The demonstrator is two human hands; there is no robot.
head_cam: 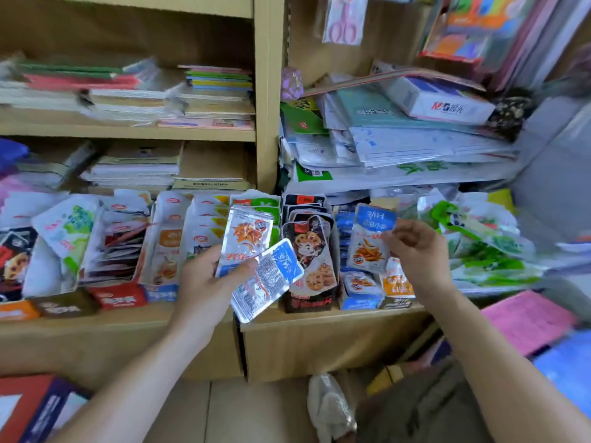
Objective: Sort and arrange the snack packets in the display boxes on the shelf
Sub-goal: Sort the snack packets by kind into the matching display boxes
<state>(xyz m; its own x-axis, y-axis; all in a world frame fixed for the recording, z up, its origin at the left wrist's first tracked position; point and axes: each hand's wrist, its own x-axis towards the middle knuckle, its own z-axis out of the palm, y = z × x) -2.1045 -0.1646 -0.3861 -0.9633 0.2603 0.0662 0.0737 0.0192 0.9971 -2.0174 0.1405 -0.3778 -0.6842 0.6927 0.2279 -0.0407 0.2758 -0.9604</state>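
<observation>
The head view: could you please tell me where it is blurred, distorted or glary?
Head view: wide-angle bows the tan wooden shelf; blur smears the green-and-white packets at right; the shiny silver foil packets in the left hand catch mild glare; the blue-topped foil packet pinched by the right hand is fairly sharp.

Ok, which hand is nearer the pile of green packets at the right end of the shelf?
Right. The right hand, pinching a blue-topped packet, is just left of the green packets; the left hand, holding two packets, is much farther left.

Notebook stacks point(134, 100), pink scissors point(343, 20), paper piles point(415, 145).
</observation>
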